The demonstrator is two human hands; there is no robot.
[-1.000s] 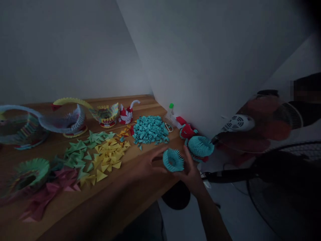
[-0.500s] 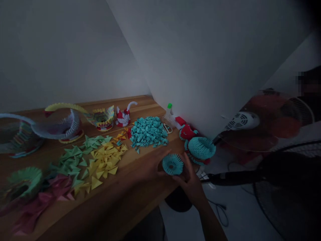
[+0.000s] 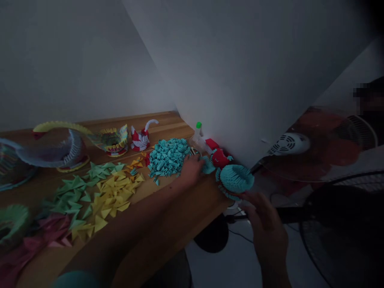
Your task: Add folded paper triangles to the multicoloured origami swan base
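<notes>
Nearest to the camera, the right hand (image 3: 268,228) hangs past the bench (image 3: 168,224) edge with its fingers loosely spread, its grip released and holding nothing, just below a teal paper dome (image 3: 236,179) that sits at the bench corner. Further in, the left hand (image 3: 191,170) reaches across the wooden bench and its grip closes on a small teal paper ring (image 3: 208,164), pinched at the near rim, right beside the dome and a red paper piece (image 3: 220,157). The ring looks very light and springy, built from many folded triangles pushed one into another, so I judge it fragile: a strong squeeze can bend it or make units slip out, and the rim with a support under the base seems the safest place to hold. To the left lies a pile of loose teal triangles (image 3: 167,157), then yellow triangles (image 3: 115,191) and green triangles (image 3: 78,188), all flat, sharp-cornered and matte. At the back stand a red and white paper swan (image 3: 141,138), a ribbed multicolour bowl (image 3: 111,141) and a glue bottle (image 3: 197,134) with green cap near the wall
</notes>
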